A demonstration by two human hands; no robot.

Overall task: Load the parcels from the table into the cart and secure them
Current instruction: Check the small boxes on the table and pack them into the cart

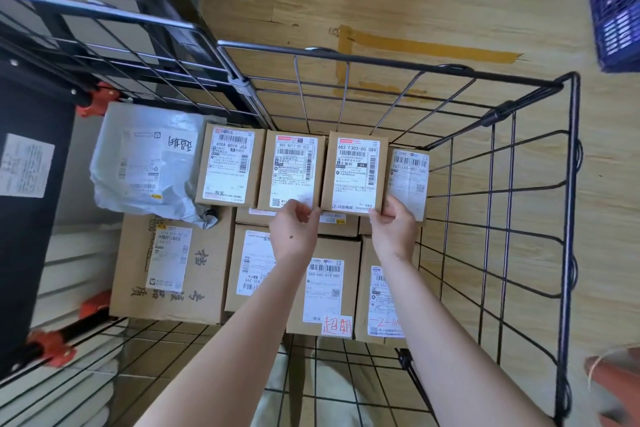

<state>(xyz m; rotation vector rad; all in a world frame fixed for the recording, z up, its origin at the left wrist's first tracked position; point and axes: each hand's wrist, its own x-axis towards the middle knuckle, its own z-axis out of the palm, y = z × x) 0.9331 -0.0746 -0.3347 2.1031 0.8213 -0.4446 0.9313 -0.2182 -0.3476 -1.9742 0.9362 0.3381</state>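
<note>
Cardboard parcels (173, 270) crowd the cart (381, 62); left hand (296, 230) and right hand (393, 230) both grip one small box (353, 173); securing seems left.

The cart (571, 184) is thin wire mesh with a black, faintly glossy coating; its far-left rail (104, 10) is bare silvery metal. Inside the cart sit matt brown cardboard boxes (131, 270) bearing smooth white paper labels (353, 177), and in its far-left corner a crinkled, shiny grey plastic mailer bag (145, 163). Beyond the cart the floor (450, 3) looks like pale wood with a dull sheen, patched with yellowish tape (433, 48). Past its far-right corner stands a blue perforated plastic crate (616, 3).
</note>
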